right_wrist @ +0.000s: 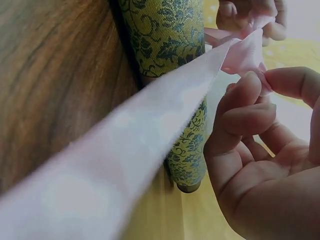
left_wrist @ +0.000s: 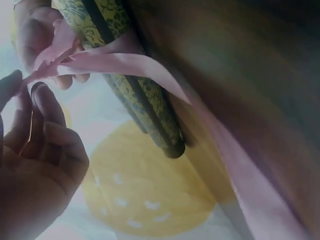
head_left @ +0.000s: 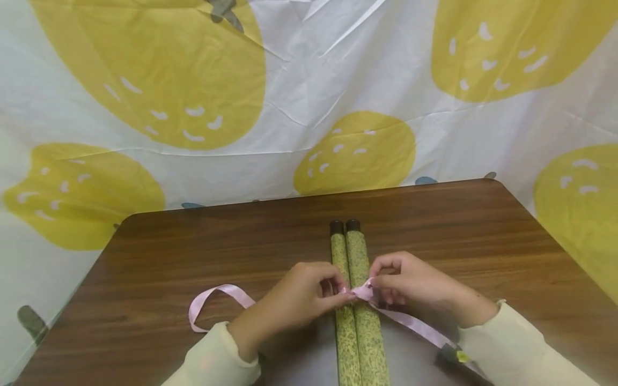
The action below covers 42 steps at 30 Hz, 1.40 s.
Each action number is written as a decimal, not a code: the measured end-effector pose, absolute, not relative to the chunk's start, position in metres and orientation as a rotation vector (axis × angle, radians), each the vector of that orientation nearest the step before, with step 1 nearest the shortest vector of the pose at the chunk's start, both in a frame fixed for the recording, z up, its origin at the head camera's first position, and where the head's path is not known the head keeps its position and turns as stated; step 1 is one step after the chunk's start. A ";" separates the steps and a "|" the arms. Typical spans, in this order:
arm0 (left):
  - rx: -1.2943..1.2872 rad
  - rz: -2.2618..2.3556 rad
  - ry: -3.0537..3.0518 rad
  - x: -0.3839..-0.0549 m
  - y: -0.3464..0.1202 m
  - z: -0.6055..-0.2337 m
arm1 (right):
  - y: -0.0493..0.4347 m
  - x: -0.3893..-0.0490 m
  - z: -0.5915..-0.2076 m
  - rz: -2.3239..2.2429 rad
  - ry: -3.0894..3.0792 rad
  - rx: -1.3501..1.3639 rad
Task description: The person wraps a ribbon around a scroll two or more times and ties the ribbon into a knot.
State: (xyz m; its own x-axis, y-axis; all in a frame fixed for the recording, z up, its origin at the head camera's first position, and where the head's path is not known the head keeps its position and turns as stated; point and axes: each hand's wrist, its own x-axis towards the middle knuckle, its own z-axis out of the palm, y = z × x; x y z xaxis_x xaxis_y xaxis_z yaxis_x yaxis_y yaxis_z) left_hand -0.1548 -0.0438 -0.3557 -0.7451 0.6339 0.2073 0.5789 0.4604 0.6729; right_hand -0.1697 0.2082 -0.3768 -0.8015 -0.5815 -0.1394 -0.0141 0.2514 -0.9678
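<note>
Two scrolls [head_left: 369, 332] in gold-green floral brocade lie side by side on the table, dark knobs at their far ends. A pink satin ribbon [head_left: 363, 293] is gathered in a knot or bow on top of them. From the left, my left hand [head_left: 309, 287] pinches one part of the ribbon between thumb and fingertips. My right hand [head_left: 410, 284] pinches a loop of it on the other side, clearly seen in the right wrist view, where the ribbon [right_wrist: 242, 55] bunches between both hands. One long tail curls out left, another runs right toward the right sleeve.
The brown wooden table [head_left: 193, 257] has rounded far corners. Behind it hangs a white curtain [head_left: 299, 80] printed with yellow fruit. A small dark thing with a yellow-green part [head_left: 461, 356] lies by the right sleeve, next to the ribbon's tail.
</note>
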 end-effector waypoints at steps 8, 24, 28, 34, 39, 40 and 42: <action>0.857 1.445 2.437 -0.157 -0.042 -0.358 | 0.209 -0.170 -0.379 -1.638 2.080 -0.574; 0.902 1.195 2.482 -0.165 -0.056 -0.349 | 0.211 -0.172 -0.378 -1.635 2.131 -0.556; 1.011 1.044 2.486 -0.164 -0.060 -0.348 | 0.211 -0.171 -0.378 -1.610 2.157 -0.554; 1.088 1.002 2.462 -0.164 -0.064 -0.350 | 0.211 -0.171 -0.376 -1.583 2.179 -0.553; 1.124 1.132 2.432 -0.163 -0.063 -0.353 | 0.211 -0.171 -0.377 -1.572 2.188 -0.564; 1.132 1.171 2.418 -0.163 -0.063 -0.353 | 0.211 -0.171 -0.377 -1.569 2.192 -0.566; 1.141 1.256 2.372 -0.163 -0.062 -0.355 | 0.210 -0.172 -0.377 -1.562 2.201 -0.569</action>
